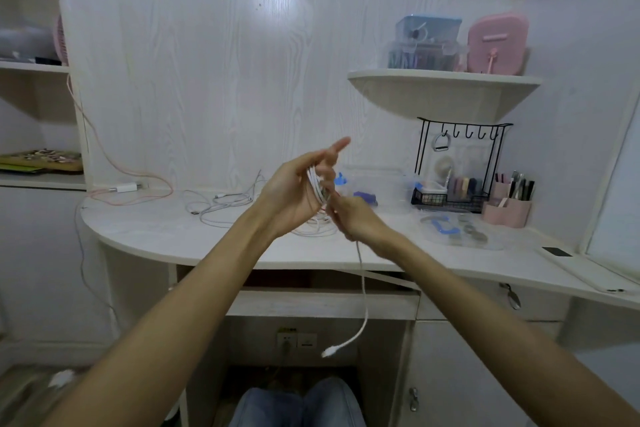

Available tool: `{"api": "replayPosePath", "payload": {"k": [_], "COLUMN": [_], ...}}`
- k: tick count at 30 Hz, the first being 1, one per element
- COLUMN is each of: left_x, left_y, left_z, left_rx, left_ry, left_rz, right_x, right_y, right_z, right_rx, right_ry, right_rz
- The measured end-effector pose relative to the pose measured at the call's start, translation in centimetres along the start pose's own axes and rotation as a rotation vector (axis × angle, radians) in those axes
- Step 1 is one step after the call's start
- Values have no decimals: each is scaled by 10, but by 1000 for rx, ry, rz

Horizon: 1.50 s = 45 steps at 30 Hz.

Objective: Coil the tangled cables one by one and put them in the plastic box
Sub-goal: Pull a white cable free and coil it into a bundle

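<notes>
Because the left hand (294, 191) serves as a spool, it is held up above the desk (180, 236) with its fingers stretched out and close together, and loops of the white cable (317, 185) lie wrapped around them — the fingers do not look curled onto the cable, so I judge the loops stay on by the wrap alone. The right hand (356, 218) sits just right of it, its fingers closed around the same cable, feeding it toward the coil; from under this hand the free tail drops past the near edge of the desk and ends in a connector (327, 353) hanging in the knee space, which suggests only a short length is left to wind. Holding the work high and near keeps the tail clear of the tangled cables (221, 206) that lie on the desk to the left, near the wall, so they are not dragged along. The plastic box (377, 189) stands open on the desk just behind and right of the hands — close enough to drop the finished coil in; what it already holds I cannot make out. Further left, a pink cable (138, 198) with a white charger (126, 188) lies apart from the tangle.
</notes>
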State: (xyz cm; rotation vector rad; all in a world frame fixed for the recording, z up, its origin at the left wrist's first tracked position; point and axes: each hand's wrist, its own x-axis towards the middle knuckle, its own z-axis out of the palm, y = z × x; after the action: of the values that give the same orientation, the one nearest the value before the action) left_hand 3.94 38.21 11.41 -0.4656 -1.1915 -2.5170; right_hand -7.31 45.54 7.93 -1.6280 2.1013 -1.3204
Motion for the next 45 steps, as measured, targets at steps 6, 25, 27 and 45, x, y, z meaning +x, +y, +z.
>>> {"api": "replayPosePath", "payload": {"k": [6,25,27,45], "left_x": [16,-12,-13,10], "left_y": [-15,-16,-12,-15], "left_z": [-15,-40,-34,-6], "left_rx": [517,689,541,131], "left_ry": [392,-38,-68,429], "left_rz": [176,-491,-473,304], "right_x": [-23,13,14,-19], "right_y": [-21,-39,-32,-10], "right_z": [23,-97,-100,12], "right_rx": [-330,-494,-401,406], "right_ry": [-117,-270,-286,-268], "right_rz": [-44,-194,-138,261]}}
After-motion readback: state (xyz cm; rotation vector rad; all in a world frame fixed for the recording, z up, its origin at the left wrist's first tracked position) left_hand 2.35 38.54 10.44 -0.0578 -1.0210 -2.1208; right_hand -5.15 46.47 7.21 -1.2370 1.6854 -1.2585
